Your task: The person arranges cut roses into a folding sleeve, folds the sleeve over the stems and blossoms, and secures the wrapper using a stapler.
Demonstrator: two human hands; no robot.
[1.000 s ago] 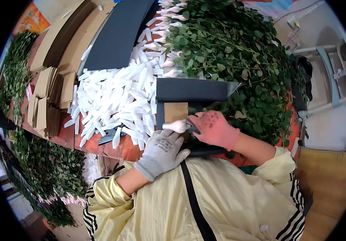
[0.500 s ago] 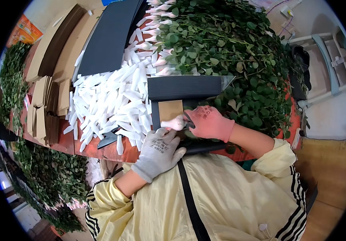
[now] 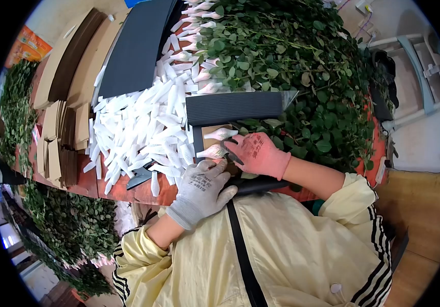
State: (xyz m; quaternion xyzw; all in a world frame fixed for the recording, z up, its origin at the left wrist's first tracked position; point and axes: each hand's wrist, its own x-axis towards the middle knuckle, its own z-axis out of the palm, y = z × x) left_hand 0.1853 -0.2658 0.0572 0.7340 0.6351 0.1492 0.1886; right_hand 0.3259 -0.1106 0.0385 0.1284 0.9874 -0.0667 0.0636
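My right hand [image 3: 255, 153], in a pink glove with dark fingertips, is closed on the stem end of a rose [image 3: 212, 152] whose pale pink head sits in a white mesh sleeve. Just beyond it, another sleeved rose [image 3: 221, 134] lies on a brown cardboard piece [image 3: 208, 130] over a dark sheet. My left hand [image 3: 204, 187], in a grey glove, rests at the near edge beside the rose, fingers stretched out and thumb apart. What lies under its fingertips is hidden.
White mesh sleeves [image 3: 138, 123] are heaped on the left. A ribbed black board [image 3: 235, 107] lies beyond my hands. Leafy rose stems [image 3: 286, 56] cover the right. Folded cardboard [image 3: 56, 143] and a dark sheet [image 3: 135, 51] stand further left.
A sleeved rose now lies on the cardboard, with a second one nearer me in my right hand. My right hand has shifted slightly left; my left hand has hardly moved.
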